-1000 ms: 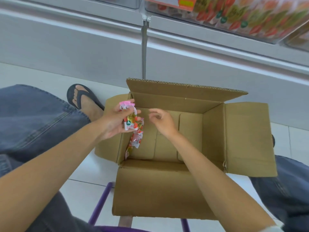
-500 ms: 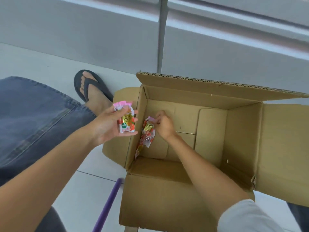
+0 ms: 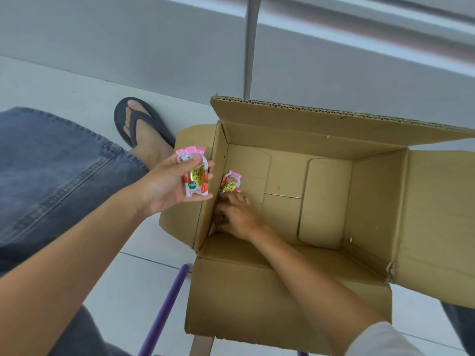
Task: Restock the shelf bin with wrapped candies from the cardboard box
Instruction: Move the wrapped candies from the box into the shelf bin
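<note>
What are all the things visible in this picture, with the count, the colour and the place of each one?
cardboard box: one, brown, open on the floor
candy packets in hand: small stack, count unclear, pink, white and red, left of the box
candy packet in box: one seen, same colours, by the box's left wall
purple bar: one, purple, near the box's front left corner
shelf base: grey, behind the box
metal upright: one, grey, on the shelf base
floor: white tiles
flip-flop: one, dark, on a foot left of the box
jeans: blue, far left
sleeve: white, right arm
left hand: holds the stack
right hand: inside the box, fingertips at the packet, grip unclear
</note>
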Available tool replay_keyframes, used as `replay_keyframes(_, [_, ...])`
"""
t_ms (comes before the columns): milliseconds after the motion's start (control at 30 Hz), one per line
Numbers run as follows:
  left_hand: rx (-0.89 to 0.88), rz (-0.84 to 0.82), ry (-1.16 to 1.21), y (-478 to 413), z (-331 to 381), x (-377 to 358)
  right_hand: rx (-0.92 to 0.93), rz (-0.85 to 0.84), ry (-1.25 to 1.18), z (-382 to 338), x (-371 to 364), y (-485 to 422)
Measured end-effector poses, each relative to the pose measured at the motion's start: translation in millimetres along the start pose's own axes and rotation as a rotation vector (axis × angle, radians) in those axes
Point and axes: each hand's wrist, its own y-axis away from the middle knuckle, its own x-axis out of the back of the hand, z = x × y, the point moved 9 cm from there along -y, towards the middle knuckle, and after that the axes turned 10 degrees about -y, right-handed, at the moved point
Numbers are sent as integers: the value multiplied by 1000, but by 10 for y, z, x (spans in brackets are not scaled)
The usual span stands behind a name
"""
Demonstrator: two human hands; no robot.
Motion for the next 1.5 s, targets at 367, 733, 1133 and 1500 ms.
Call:
replay_keyframes(367, [-65, -62, -150, 124, 128, -322, -70, 277, -1152, -438, 1613, 417])
replay_keyframes(733, [-52, 75, -84, 50, 80, 102, -422, 274, -59, 387, 505, -300])
replay_keyframes(1133, [-19, -13, -170, -52, 50, -75, -156, 272, -1219, -294, 1529, 161])
replay_keyframes(1500, [-10, -91, -166, 61, 55, -157, -131, 379, -1044, -323, 1324, 195])
